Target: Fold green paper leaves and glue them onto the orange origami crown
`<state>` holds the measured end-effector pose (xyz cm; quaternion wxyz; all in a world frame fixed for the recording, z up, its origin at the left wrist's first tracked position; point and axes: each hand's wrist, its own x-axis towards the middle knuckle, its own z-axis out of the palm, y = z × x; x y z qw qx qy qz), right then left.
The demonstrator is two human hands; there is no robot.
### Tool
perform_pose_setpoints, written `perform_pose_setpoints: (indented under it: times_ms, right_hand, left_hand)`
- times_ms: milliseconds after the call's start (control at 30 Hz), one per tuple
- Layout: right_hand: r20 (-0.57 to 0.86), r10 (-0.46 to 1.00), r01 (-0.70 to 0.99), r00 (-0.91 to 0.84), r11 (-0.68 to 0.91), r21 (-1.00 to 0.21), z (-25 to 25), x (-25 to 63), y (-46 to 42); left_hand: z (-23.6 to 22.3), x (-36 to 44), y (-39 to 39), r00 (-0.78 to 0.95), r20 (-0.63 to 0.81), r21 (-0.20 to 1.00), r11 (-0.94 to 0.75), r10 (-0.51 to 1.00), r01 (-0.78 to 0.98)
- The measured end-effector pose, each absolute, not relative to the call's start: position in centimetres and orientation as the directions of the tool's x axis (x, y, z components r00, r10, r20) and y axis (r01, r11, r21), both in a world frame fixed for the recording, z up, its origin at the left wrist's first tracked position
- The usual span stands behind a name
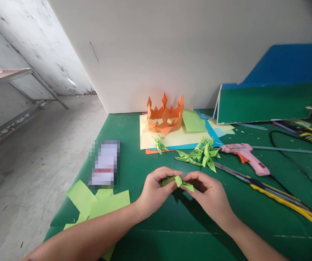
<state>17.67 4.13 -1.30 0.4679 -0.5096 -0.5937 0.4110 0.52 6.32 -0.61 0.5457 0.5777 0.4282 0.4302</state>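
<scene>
Between my two hands, a little above the green table, is a small light-green folded paper flower (178,181) with pointed petals. My left hand (158,192) pinches its left side between thumb and fingers. On the other side, the fingertips of my right hand (208,192) are closed on a petal. Just beyond my hands lies a cluster of similar green paper flowers (207,152), and one more paper flower (159,143) rests farther left. Left of my left forearm, flat green paper pieces (109,203) overlap in a loose pile.
An orange folded paper crown (165,121) stands on stacked coloured sheets (145,132) at the back. To the right lie a pink glue gun (249,156) with a cord and a yellow-handled cutter (283,201). A blurred phone-like object (105,165) lies left. A green board (267,103) leans behind.
</scene>
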Motion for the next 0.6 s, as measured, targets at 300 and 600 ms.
perform_pose_setpoints:
  times_ms: [300, 600]
  right_hand:
    - [0.016, 0.996, 0.005, -0.088, 0.017, -1.000, -0.9, 17.8, 4.5]
    - [0.007, 0.990, 0.052, -0.141, 0.015, -0.999, -0.3, 18.0, 4.3]
  left_hand:
    - [-0.5, 0.6, 6.3, 0.275, 0.069, 0.997, -0.061, 0.959, -0.038]
    - [-0.7, 0.6, 6.1, 0.275, 0.067, 0.994, -0.089, 0.959, 0.068]
